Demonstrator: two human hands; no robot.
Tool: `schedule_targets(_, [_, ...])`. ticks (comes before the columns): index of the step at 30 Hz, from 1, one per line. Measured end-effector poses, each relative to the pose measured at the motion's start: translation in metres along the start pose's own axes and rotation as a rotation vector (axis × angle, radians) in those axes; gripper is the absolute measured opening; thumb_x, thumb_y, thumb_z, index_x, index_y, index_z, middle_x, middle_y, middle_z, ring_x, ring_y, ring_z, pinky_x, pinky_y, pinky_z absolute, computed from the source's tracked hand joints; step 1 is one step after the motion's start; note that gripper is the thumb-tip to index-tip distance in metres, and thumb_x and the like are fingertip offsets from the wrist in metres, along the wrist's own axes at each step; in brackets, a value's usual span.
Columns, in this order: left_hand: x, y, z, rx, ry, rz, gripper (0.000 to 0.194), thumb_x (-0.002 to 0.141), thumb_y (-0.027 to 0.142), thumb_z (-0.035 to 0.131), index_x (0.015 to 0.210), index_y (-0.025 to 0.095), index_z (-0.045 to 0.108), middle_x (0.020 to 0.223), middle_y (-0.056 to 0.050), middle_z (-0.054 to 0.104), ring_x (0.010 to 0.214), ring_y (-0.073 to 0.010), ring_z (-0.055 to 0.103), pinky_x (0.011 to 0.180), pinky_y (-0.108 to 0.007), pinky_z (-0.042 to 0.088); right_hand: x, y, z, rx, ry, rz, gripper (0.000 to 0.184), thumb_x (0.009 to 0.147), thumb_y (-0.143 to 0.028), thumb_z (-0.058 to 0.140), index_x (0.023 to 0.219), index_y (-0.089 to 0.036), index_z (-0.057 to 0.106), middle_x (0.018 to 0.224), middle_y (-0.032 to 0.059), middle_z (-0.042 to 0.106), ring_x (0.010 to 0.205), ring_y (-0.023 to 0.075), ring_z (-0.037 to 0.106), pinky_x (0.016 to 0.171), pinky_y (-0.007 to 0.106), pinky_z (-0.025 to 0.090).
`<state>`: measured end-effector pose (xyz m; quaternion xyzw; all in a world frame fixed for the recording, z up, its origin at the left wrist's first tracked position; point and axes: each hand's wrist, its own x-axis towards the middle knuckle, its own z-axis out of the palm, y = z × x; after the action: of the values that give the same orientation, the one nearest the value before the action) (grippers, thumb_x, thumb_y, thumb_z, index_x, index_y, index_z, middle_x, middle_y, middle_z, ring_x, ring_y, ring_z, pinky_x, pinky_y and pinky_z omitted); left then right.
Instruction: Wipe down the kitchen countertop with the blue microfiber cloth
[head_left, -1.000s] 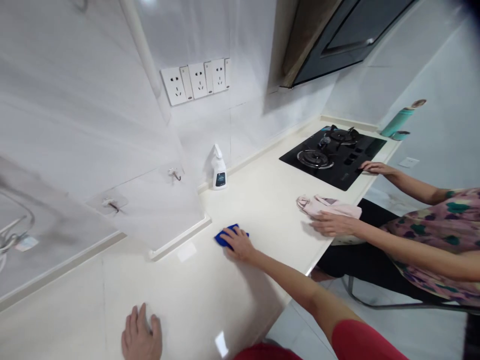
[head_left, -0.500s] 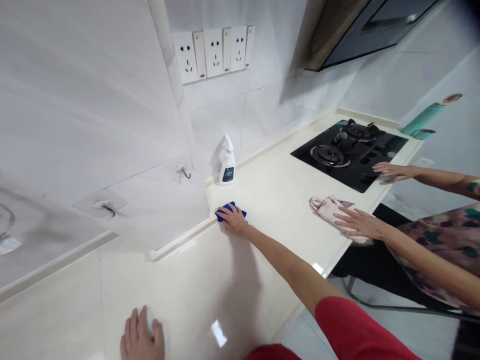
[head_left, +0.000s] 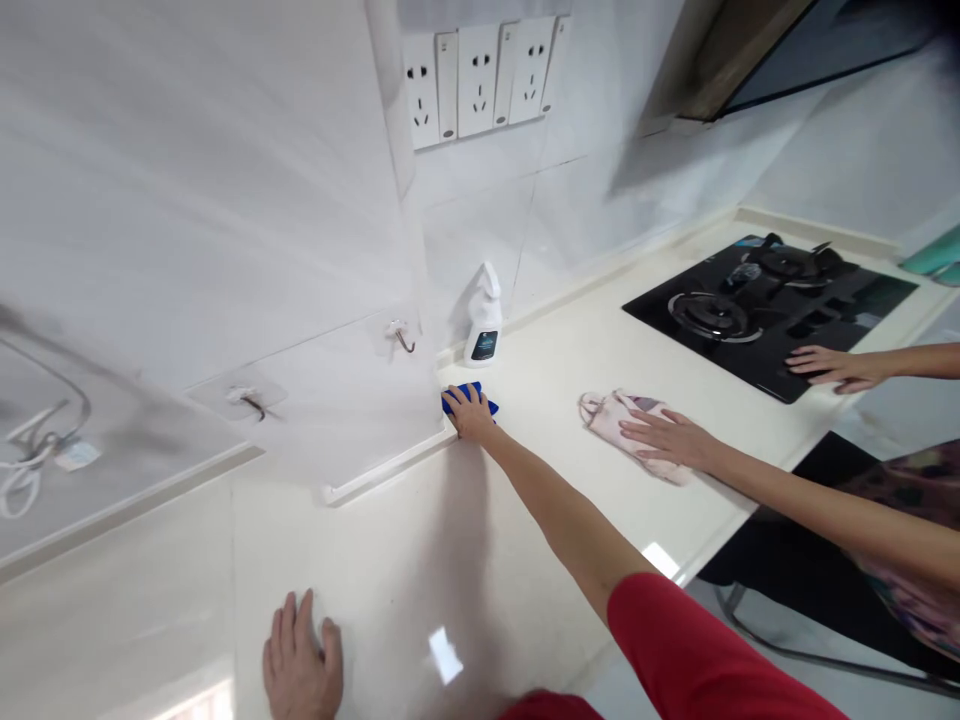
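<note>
My right hand [head_left: 470, 415] presses a blue cloth [head_left: 489, 407] onto the pale countertop [head_left: 390, 570], right by the wall's corner. The fingers curl over the cloth and cover part of it. A white spray bottle [head_left: 484, 330] with a dark label stands upright just beyond, apart from my hand. My left hand [head_left: 304, 665] lies flat on the counter at the bottom left, fingers stretched and holding nothing.
At right, a co-worker's hand [head_left: 671, 440] rests on a pinkish cloth [head_left: 611, 420]; their other hand [head_left: 840, 368] touches the black gas hob [head_left: 772, 305]. Wall hooks [head_left: 403, 338], sockets [head_left: 480, 80] and a cable [head_left: 34, 450] are on the left wall.
My right hand has slid the blue cloth closer to the spray bottle. The co-worker's hand has pushed the pinkish cloth inward from the counter edge. The view has shifted slightly; my left hand stays flat.
</note>
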<state>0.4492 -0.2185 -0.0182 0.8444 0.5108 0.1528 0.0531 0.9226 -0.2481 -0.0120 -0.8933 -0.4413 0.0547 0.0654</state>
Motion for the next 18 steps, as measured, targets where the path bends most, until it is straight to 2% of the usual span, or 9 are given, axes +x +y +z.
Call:
schedule_targets(4, [-0.002, -0.003, 0.002, 0.007, 0.024, 0.017, 0.055, 0.098, 0.043, 0.03, 0.142, 0.017, 0.05, 0.155, -0.012, 0.045, 0.148, -0.0284, 0.033, 0.123, -0.051, 0.027, -0.023, -0.004, 0.003, -0.046, 0.018, 0.06, 0.06, 0.1, -0.037, 0.032, 0.159, -0.022, 0.03, 0.169, 0.0089, 0.016, 0.149, 0.042, 0.02, 0.115, 0.061, 0.028])
schedule_targets(9, [-0.003, -0.006, 0.006, 0.003, 0.081, 0.057, 0.055, 0.098, 0.041, 0.031, 0.14, 0.014, 0.053, 0.152, -0.014, 0.048, 0.147, -0.0301, 0.035, 0.122, -0.052, 0.028, -0.064, -0.015, 0.006, -0.139, 0.047, 0.138, 0.066, 0.097, -0.035, 0.04, 0.158, -0.012, 0.03, 0.168, 0.0173, 0.013, 0.146, 0.0484, 0.025, 0.11, 0.066, 0.031])
schedule_targets(13, [-0.005, -0.007, 0.011, -0.019, 0.151, 0.086, 0.055, 0.098, 0.039, 0.031, 0.138, 0.011, 0.056, 0.15, -0.018, 0.05, 0.146, -0.033, 0.037, 0.121, -0.055, 0.029, -0.1, -0.034, 0.011, -0.203, 0.033, 0.201, 0.066, 0.097, -0.032, 0.04, 0.157, -0.008, 0.031, 0.166, 0.0216, 0.014, 0.144, 0.0514, 0.026, 0.107, 0.069, 0.032])
schedule_targets(18, [-0.008, -0.011, 0.015, -0.028, 0.163, 0.098, 0.056, 0.098, 0.038, 0.03, 0.138, 0.01, 0.056, 0.15, -0.019, 0.05, 0.145, -0.0341, 0.037, 0.119, -0.057, 0.03, -0.132, -0.067, 0.021, -0.233, -0.006, 0.234, 0.064, 0.095, -0.023, 0.042, 0.156, -0.005, 0.033, 0.164, 0.0262, 0.017, 0.144, 0.0524, 0.029, 0.104, 0.072, 0.034])
